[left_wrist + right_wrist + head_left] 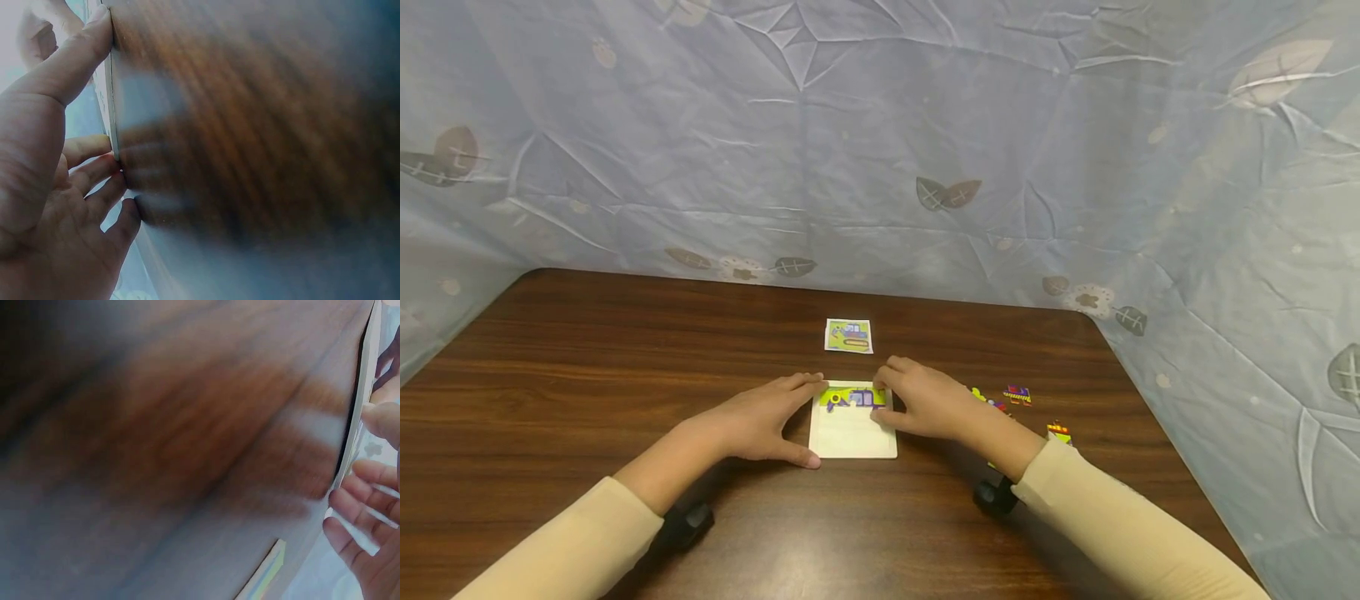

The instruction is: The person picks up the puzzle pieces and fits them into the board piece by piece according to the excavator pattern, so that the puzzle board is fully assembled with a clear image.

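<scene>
Here's the flat, cream, rectangular tray [853, 437] on the dark brown wood-grain bench [820, 542], right between the hands! The yellow-green and purple picture strip [859, 398] runs left to right along its far side, bare tray on the near side. The right hand [928, 404] is closer, thumb and fingers apart, at the strip's right end; the left hand [756, 421], thumb spread from straight fingers, rests along the left edge. No brand, label or writing readable.

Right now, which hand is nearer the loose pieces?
Right. The right hand is at the tray's right side, with the loose pieces off to its right. The left hand is at the tray's left edge, across from them.
</scene>
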The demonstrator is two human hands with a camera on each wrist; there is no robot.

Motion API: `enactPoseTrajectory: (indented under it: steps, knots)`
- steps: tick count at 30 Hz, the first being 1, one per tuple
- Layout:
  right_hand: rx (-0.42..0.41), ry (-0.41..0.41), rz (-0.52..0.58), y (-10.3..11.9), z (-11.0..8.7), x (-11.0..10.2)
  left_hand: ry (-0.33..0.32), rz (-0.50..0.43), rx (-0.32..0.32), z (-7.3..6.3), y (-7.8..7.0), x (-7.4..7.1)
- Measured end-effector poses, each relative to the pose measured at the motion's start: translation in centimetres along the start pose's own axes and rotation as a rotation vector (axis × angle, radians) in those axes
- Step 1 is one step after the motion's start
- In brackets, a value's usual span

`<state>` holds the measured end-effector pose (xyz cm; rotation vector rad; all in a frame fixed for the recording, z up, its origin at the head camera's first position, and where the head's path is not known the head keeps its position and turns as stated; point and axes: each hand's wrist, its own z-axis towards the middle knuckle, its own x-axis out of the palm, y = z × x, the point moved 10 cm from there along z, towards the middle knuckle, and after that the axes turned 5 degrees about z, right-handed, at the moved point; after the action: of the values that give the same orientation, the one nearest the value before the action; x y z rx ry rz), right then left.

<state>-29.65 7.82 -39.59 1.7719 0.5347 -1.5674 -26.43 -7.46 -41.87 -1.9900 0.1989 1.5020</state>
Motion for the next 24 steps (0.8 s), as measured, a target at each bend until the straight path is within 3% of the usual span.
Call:
enactPoseTrajectory:
  steps: [20,24]
  knots:
    - [-0.079,0.073,-0.028,1.4,-0.5,0.0,0.0,0.001,0.005,-0.1,-0.2,-0.1]
    - [-0.065,0.083,0.027,0.8,-0.5,0.0,-0.001,0.005,0.008,-0.2,-0.2,-0.2]
